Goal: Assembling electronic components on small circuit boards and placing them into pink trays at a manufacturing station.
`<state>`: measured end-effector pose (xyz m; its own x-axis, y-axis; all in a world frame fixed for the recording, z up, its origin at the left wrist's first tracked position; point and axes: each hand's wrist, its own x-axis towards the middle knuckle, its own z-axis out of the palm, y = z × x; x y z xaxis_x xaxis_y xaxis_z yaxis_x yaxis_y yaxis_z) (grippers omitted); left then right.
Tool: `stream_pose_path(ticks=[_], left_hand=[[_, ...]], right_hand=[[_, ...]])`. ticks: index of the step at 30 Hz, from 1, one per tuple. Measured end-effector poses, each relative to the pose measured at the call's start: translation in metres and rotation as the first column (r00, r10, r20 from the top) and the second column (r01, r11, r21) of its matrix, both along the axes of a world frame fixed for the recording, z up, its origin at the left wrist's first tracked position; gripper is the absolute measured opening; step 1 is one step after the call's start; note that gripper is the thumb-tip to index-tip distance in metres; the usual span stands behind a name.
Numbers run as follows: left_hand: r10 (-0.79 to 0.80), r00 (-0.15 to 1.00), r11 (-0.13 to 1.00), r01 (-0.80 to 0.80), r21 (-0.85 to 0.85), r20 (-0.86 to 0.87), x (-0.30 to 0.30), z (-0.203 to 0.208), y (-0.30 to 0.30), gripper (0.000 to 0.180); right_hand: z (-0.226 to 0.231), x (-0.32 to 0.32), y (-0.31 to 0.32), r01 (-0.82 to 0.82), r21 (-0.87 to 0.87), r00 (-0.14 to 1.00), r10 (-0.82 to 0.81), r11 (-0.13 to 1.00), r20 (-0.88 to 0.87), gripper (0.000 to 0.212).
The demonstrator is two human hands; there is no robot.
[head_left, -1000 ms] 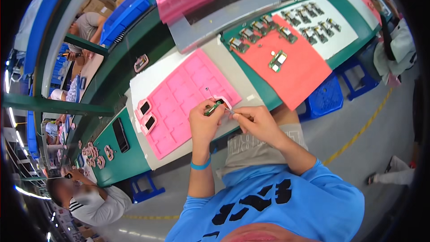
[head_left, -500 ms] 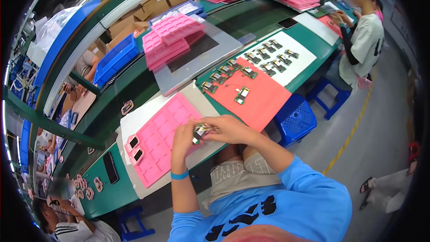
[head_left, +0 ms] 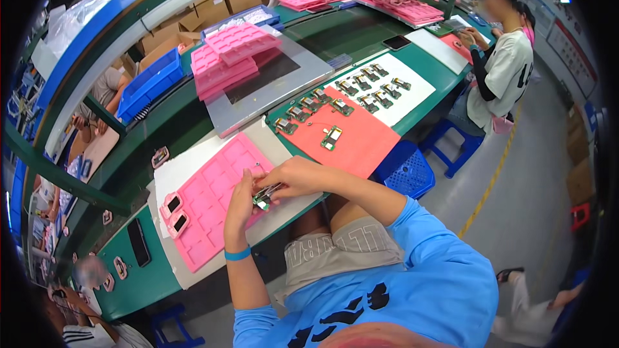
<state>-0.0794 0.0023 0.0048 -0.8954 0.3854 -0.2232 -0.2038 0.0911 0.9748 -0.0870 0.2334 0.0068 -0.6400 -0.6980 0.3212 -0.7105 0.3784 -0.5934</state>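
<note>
Over the near right part of a pink compartment tray [head_left: 209, 183], both my hands meet around a small green circuit board [head_left: 262, 202]. My left hand [head_left: 241, 203], with a blue band at its wrist, is closed on the board's left side. From the right, my right hand [head_left: 293, 177] has its fingers curled round a thin silvery tool [head_left: 269, 189] that looks like tweezers, against the board. Fingers hide part of both. Two pink-cased devices with dark screens, one a pink device [head_left: 178, 222], lie at the tray's left end.
On a red sheet [head_left: 354, 145] and a white sheet [head_left: 406, 103] to the right lie several circuit boards. Stacked pink trays [head_left: 225, 58] stand on a grey metal panel beyond. A black phone [head_left: 138, 242] lies at left. Blue stools [head_left: 405, 171] and a seated co-worker [head_left: 503, 58] are to the right.
The whole view has shifted slightly, the scene sliding left. My hands keep the board between them, and it now sits tilted lower, with my right fingers more over it.
</note>
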Motion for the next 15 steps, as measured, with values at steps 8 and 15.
stream_pose_path(ticks=[8, 15], left_hand=[[0.022, 0.996, 0.983, -0.038, 0.18, 0.09, 0.012, -0.007, -0.017, 0.078], [0.238, 0.971, 0.971, -0.237, 0.026, -0.039, 0.049, -0.004, -0.032, 0.059]], right_hand=[[-0.012, -0.009, -0.006, 0.063, 0.076, 0.998, -0.064, 0.995, 0.01, 0.043], [-0.013, -0.006, -0.002, 0.275, 0.035, 0.96, -0.276, 0.961, 0.044, 0.046]])
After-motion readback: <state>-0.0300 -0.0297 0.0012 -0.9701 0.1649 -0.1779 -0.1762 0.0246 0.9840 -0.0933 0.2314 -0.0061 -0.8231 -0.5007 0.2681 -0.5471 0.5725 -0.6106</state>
